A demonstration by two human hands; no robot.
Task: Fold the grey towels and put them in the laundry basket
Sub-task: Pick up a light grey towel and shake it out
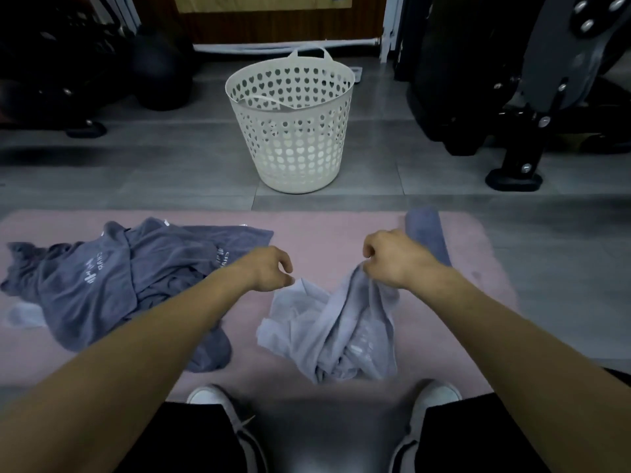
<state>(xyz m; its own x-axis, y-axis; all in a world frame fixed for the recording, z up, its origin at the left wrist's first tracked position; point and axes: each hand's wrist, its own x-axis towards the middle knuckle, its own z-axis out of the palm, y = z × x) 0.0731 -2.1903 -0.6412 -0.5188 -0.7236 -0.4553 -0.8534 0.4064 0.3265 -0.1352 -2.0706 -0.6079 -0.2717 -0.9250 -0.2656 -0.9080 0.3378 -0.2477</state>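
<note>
A crumpled light grey towel [336,331] hangs over the pink mat [327,230], lifted by my right hand [392,259], which grips its upper edge. My left hand [269,269] hovers just left of that towel with curled fingers, at or just off a corner of it; whether it pinches the cloth I cannot tell. A heap of darker grey towels [112,285] with white lettering lies on the mat's left side. A folded grey towel [428,233] lies behind my right hand. The white laundry basket [293,162] with heart-shaped holes stands on the floor beyond the mat.
Black exercise equipment [526,97] stands on the grey floor at the right, dark gear and a ball [160,73] at the left. My white shoes [211,397] rest at the mat's near edge. A small white cloth [25,314] peeks out under the heap.
</note>
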